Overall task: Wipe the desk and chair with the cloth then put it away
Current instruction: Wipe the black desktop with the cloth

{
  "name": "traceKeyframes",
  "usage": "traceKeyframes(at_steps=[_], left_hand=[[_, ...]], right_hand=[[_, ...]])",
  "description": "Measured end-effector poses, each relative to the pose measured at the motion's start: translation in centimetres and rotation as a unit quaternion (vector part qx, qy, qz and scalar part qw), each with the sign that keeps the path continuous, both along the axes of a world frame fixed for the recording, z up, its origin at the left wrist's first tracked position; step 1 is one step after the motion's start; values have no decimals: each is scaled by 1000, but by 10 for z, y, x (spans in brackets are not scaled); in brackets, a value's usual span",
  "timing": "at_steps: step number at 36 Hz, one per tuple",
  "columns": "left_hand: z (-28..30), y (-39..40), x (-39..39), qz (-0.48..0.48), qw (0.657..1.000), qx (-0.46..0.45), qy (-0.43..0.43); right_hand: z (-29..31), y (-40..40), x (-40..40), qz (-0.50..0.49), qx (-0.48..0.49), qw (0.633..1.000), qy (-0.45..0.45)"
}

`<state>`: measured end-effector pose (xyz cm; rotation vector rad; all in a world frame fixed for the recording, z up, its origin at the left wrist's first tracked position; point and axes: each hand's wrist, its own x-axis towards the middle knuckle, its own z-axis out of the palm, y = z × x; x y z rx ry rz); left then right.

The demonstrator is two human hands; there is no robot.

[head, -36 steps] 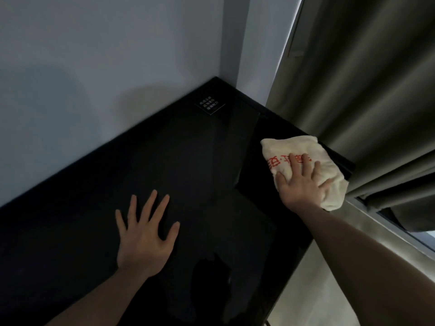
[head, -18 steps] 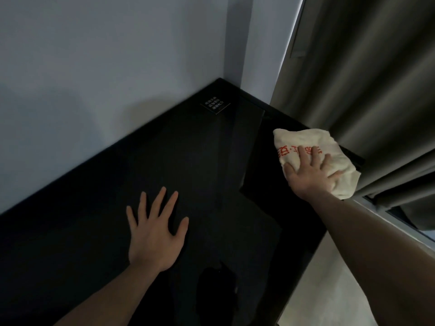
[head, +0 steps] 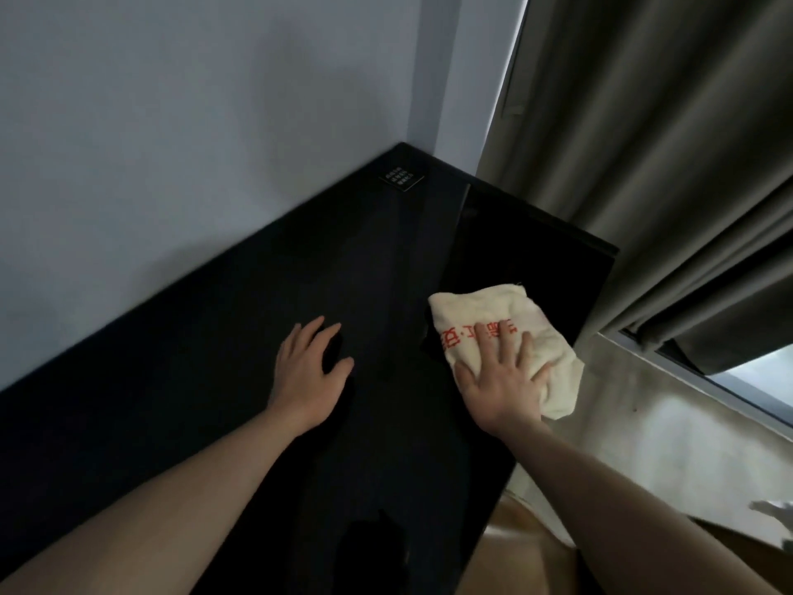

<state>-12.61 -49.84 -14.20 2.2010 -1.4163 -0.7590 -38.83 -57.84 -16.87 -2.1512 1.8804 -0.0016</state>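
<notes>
The right hand (head: 502, 380) presses flat, fingers spread, on a cream cloth (head: 493, 328) with red lettering, which lies bunched at the right edge of the glossy black desk (head: 214, 358), partly overhanging it. The left hand (head: 307, 371) rests on the desktop, fingers loosely bent, holding nothing. Grey curtains (head: 665, 165) hang beside the desk.
</notes>
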Motion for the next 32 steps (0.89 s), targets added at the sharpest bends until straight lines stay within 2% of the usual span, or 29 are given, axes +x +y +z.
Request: traceKeyframes(at_steps=[5,8,12,26,32], left_hand=[[-13,136,55,-23,991,32,-126],[-24,211,97,23,984,57,-169],[-26,288,124,25,975,87,-203],[-30,297,125,50,974,48,-215],[-33,299,128,53,974,39,-215]], right_hand=[[7,87,27,4,19,1000,5],[8,127,35,29,24,999,5],[10,144,38,32,27,999,9],[9,138,44,21,8,1000,0],[6,167,77,-29,31,999,30]])
